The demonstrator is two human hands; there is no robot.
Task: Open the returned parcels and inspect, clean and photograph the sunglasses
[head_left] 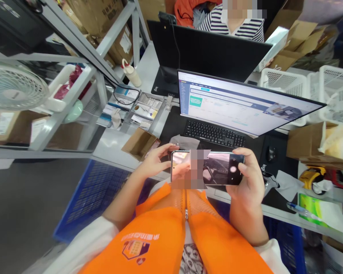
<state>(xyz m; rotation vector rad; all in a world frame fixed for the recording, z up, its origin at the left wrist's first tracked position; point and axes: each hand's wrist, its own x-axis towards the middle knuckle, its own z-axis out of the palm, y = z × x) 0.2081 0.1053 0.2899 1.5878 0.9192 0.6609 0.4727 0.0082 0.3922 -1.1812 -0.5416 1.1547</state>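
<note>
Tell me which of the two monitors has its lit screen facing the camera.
The nearer monitor above the keyboard; the far monitor shows only its black back.

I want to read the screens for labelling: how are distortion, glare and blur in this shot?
Head view: wide-angle bending bows the monitor and shelf frame; the phone, held in the left hand and right hand, shows pale glare and a pixelated patch; monitor text is too small to read.
</note>
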